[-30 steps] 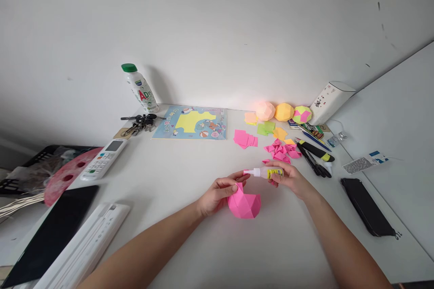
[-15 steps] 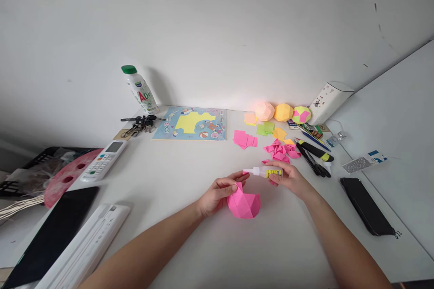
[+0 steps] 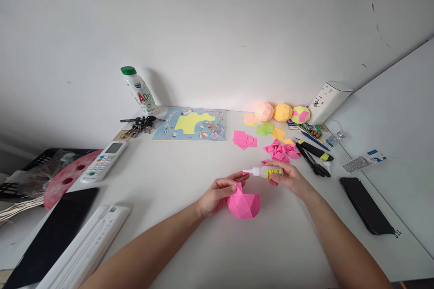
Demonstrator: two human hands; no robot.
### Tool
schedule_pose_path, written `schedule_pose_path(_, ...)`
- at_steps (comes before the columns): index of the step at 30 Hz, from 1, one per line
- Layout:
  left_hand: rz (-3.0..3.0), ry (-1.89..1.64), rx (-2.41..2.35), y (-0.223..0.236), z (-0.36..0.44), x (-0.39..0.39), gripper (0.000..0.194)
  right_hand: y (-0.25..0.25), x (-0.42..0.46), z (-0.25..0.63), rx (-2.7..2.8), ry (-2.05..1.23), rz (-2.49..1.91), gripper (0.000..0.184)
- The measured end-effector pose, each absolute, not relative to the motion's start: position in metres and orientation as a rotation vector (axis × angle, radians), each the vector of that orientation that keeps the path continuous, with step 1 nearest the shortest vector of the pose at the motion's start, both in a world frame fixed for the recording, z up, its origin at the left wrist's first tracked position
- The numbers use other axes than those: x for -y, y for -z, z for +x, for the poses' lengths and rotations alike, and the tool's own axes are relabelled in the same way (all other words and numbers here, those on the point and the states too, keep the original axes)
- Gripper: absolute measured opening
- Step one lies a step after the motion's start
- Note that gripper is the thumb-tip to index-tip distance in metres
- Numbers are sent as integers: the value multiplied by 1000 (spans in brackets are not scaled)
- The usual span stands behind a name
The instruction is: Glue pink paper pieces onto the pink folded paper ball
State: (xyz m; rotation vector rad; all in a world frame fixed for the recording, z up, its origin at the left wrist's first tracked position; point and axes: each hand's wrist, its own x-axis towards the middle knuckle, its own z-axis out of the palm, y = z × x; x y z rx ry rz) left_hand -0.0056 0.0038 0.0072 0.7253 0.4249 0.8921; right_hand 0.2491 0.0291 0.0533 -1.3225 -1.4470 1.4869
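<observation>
- Left hand (image 3: 217, 195): fingers grasping a faceted pink paper ball (image 3: 244, 205).
- Right hand (image 3: 290, 178): fingers clasping a bottle (image 3: 264, 172), nozzle (image 3: 249, 172) pointing toward the left hand.

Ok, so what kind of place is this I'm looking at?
Most likely a home desk used for papercraft: the left hand holds an open, faceted pink paper shape, the right hand a small nozzle bottle, and three faceted balls sit by the wall.

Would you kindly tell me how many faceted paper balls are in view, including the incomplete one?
4: the open pink ball in the left hand, then by the wall from left to right, the peach ball, orange ball and green-and-pink ball.
</observation>
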Motion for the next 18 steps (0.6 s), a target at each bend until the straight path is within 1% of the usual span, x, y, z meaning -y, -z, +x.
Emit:
schedule_pose_path(5, 749, -883, -402, -7, -6, -5, 8, -51, -29, 247, 1446, -1407, -1356, 44)
schedule_pose_path(8, 753, -878, -391, -6, -6, -5, 10, -47, -33, 247, 1281, -1353, -1316, 43)
schedule_pose_path(11, 753, -867, -389, -7, -7, -4, 9, -44, -35, 246, 1050, -1419, -1181, 35)
schedule_pose_path(14, 758, -818, -389, -9, -8, -3, 11, -41, -34, 241, 1004, -1505, -1049, 32)
schedule_pose_path(16, 766, -769, -377, -10, -9, -3, 12, -35, -32, 235, 1078, -1483, -1052, 39)
schedule_pose_path(18, 777, -731, -350, -10, -9, -3, 13, -25, -31, 228, 1209, -1370, -1149, 49)
